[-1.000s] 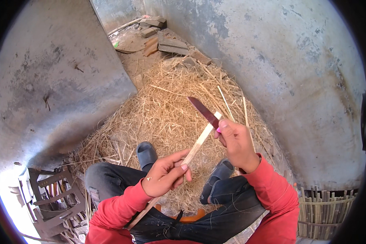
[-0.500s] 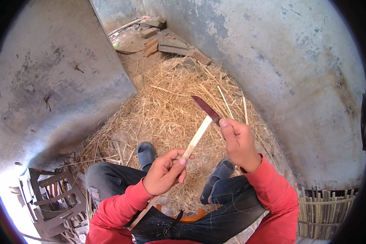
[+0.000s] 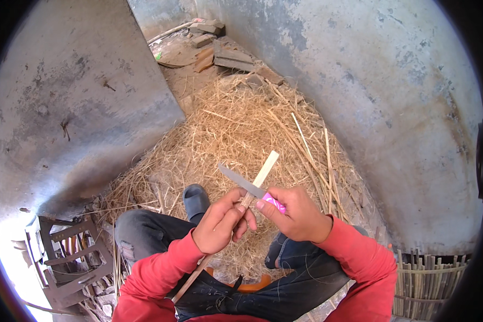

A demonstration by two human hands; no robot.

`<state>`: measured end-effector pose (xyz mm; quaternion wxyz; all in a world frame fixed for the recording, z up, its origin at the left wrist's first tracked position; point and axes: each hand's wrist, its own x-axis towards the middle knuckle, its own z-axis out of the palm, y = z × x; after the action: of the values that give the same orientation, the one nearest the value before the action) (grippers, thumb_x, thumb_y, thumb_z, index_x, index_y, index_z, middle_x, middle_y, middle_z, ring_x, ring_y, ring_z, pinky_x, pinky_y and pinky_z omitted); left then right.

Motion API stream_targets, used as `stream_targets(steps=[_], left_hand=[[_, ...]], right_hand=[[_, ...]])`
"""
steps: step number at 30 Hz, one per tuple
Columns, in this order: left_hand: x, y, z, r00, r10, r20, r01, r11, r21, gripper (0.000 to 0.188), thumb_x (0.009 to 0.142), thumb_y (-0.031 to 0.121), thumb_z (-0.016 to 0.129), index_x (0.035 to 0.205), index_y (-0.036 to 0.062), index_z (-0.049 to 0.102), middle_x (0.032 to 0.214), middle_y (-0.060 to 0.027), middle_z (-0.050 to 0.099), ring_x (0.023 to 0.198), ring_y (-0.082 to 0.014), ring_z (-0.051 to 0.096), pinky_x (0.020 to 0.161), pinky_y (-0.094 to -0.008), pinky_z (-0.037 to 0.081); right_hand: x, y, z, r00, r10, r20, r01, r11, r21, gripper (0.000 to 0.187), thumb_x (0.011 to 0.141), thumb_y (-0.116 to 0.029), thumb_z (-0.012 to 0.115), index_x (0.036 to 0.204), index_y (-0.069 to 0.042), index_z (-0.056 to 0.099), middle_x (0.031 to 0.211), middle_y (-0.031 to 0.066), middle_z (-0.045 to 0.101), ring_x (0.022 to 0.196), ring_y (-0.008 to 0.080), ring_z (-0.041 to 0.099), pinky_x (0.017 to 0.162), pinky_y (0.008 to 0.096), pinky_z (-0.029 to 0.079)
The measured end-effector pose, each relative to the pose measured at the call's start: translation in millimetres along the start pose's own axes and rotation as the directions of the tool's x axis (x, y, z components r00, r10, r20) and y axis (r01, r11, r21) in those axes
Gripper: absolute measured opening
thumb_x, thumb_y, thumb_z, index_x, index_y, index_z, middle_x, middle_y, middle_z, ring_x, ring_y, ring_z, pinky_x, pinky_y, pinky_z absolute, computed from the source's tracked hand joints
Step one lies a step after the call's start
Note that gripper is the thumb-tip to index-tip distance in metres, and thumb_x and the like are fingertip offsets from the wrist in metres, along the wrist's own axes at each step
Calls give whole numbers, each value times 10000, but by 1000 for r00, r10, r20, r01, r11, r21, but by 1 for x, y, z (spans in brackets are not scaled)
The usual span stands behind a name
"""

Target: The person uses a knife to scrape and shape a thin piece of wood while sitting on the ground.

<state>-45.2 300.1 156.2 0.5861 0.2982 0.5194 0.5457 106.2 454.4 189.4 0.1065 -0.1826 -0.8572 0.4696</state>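
The knife blade (image 3: 239,178) looks smooth metal, the strip (image 3: 266,167) matt wood.

Left grip (image 3: 219,224): holds pale strip (image 3: 265,168) toward one o'clock
Right grip (image 3: 299,214): holds pink-handled knife (image 3: 242,181), blade toward ten o'clock
Shavings (image 3: 225,126): twelve o'clock

White glare burns out the lower left below a shadowed wall (image 3: 75,129), edges vignetted black.
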Motion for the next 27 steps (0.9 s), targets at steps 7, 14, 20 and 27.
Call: stream_targets(steps=[7, 14, 20, 27], left_hand=[[2, 3, -6, 999, -13, 29, 16, 992, -122, 287, 1066, 192, 409, 1226, -12, 533, 837, -41, 601, 607, -64, 499, 535, -218, 407], [-1, 5, -1, 998, 22, 63, -18, 998, -63, 455, 1066, 305, 526, 1404, 0, 513, 762, 46, 468, 587, -26, 373, 520, -204, 291], [-2, 7, -6, 992, -2, 122, 28, 977, -211, 463, 1086, 313, 497, 1439, 18, 436, 734, 54, 436, 562, -28, 357, 506, -204, 295], [-1, 1, -3, 993, 81, 90, -63, 981, -185, 380, 1077, 345, 504, 1306, 43, 477, 717, 48, 431, 520, -38, 327, 484, -221, 234]], right_hand=[[1, 0, 5, 993, -4, 120, -7, 996, 89, 366, 993, -349, 605, 788, -66, 713, 569, 176, 574, 515, 363, 586, 503, 443, 438], [-4, 11, 14, 995, -88, 38, 86, 995, 49, 349, 977, -336, 623, 789, -54, 707, 553, 184, 563, 504, 376, 598, 491, 454, 442], [-7, 8, 11, 990, -105, 93, 103, 994, 24, 361, 981, -330, 618, 765, -47, 679, 550, 176, 565, 497, 374, 591, 486, 446, 440], [-8, 6, 11, 990, -109, 92, 106, 994, 38, 375, 986, -329, 611, 738, -51, 656, 548, 176, 563, 492, 375, 585, 480, 450, 433]])
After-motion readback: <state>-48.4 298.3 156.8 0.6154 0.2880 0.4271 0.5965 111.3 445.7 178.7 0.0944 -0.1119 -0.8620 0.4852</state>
